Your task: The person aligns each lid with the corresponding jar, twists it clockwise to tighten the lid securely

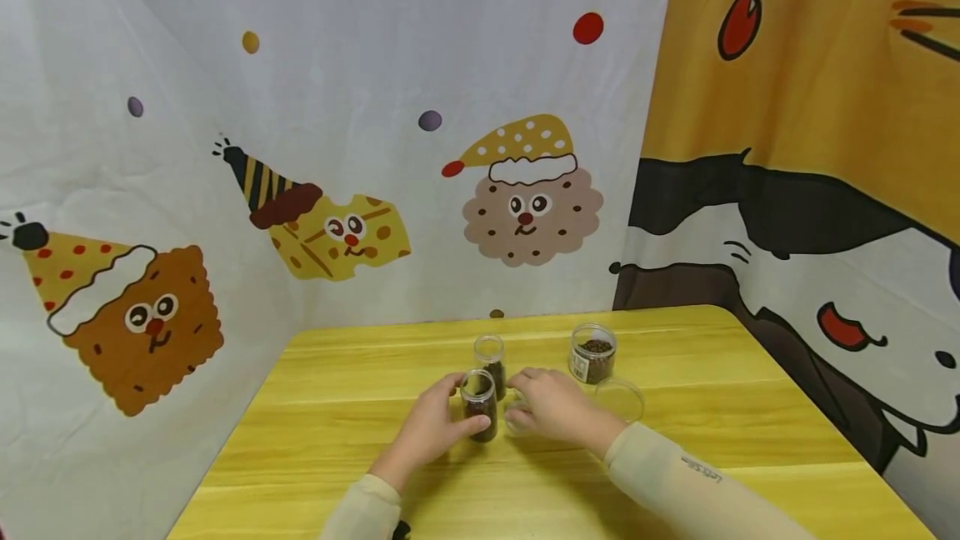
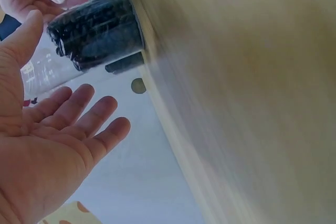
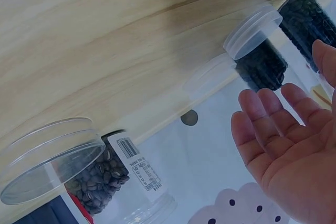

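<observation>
A slim clear jar (image 1: 478, 411) of dark contents stands upright on the table. My left hand (image 1: 433, 423) is around it, thumb on the near side; in the left wrist view the fingers (image 2: 105, 111) spread loosely beside the jar (image 2: 97, 30). Just behind stands a second slim jar (image 1: 491, 365), also partly filled and without a lid. My right hand (image 1: 555, 407) hovers right of the jars, over a clear lid (image 1: 516, 419). In the right wrist view its fingers (image 3: 268, 114) are loosely extended, apart from the lid (image 3: 254, 30), with another lid (image 3: 210, 74) close by.
A wider open jar (image 1: 592, 357) with dark beans and a barcode label stands at the back right. Its large clear round lid (image 1: 621, 398) lies in front, near my right wrist. Beyond the yellow wood-grain table (image 1: 337, 415) hangs a cartoon-printed curtain (image 1: 360, 65).
</observation>
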`<act>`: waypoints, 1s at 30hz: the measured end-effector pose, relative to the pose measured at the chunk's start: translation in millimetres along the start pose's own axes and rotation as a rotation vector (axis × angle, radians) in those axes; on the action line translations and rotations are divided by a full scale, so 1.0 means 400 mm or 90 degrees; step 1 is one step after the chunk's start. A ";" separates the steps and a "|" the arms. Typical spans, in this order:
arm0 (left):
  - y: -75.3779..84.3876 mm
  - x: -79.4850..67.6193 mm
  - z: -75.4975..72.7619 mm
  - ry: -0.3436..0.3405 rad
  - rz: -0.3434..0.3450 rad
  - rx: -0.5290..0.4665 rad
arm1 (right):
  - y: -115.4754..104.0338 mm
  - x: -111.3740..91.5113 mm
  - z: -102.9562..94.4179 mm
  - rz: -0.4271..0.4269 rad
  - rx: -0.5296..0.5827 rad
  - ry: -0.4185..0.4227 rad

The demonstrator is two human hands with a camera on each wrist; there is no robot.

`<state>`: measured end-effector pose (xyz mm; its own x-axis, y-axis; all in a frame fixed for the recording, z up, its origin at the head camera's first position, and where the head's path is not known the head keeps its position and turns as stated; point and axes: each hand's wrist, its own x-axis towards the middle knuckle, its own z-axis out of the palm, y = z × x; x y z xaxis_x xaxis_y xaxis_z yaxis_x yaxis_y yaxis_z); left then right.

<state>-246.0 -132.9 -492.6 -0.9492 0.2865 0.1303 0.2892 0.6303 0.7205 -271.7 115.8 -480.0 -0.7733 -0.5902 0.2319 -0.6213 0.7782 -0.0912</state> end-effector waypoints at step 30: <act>0.003 0.011 0.023 -0.030 -0.005 -0.033 | -0.025 0.015 0.054 -0.060 -0.024 -0.011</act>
<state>-248.6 -124.3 -497.5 -0.9443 0.3155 0.0932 0.2733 0.5949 0.7559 -273.0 99.9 -498.5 -0.7143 -0.6640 0.2211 -0.6859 0.7270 -0.0326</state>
